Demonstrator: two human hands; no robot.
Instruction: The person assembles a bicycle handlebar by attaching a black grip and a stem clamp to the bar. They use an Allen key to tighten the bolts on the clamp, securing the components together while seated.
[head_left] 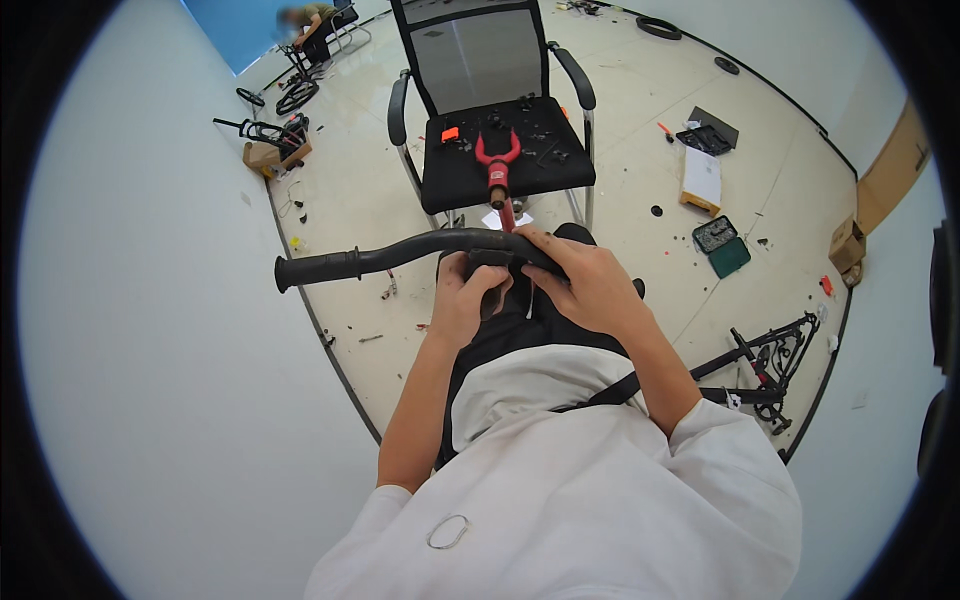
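From the head view, a black handlebar (400, 252) lies across the person's lap, its rubber end reaching out to the person's left. The left hand (465, 305) is curled under the bar's middle, its grip closed on the stem clamp there; the right hand (590, 285) lies over the bar just right of that, fingers wrapped down on it. A red fork (497, 165) rises from the bar's middle toward the black chair (500, 120) just beyond — its prongs lie on the seat among small dark parts. Right of the chair, on the floor, lie a white box (702, 178) and a green case (725, 247); a black frame (765, 365) lies nearer the person's right elbow.
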